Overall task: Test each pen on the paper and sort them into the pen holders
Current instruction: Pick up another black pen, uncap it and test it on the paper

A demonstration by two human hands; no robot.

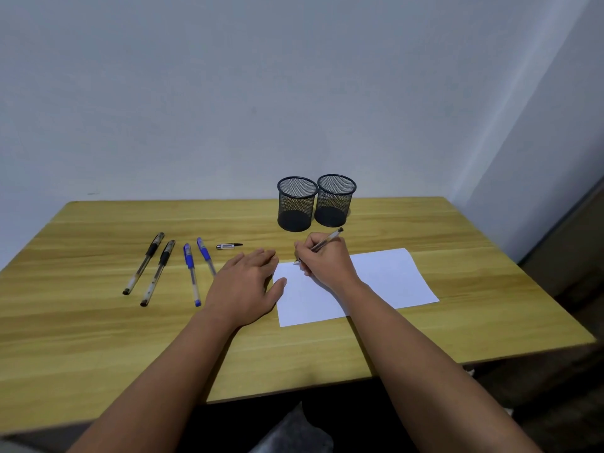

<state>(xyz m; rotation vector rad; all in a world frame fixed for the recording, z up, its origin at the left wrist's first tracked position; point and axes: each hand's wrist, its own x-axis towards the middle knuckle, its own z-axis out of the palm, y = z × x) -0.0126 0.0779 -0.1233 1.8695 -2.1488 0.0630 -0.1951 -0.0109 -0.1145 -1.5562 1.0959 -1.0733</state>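
Observation:
My right hand (327, 261) grips an uncapped clear pen (327, 240), its tip touching the top left corner of the white paper (385, 279). My left hand (246, 282) lies flat on the table, fingers spread, thumb on the paper's left edge. The pen's cap (228, 246) lies on the table beyond my left hand. Two black-grip pens (143, 263) (158, 273) and two blue-grip pens (192, 274) (206, 256) lie in a row to the left; the rightmost blue one is partly hidden by my left hand. Two black mesh pen holders (296, 204) (335, 201) stand side by side behind the paper, nothing visible in them.
The wooden table (98, 338) ends at a wall at the back and has its right edge near a corner of the room. Its front edge runs close to my body.

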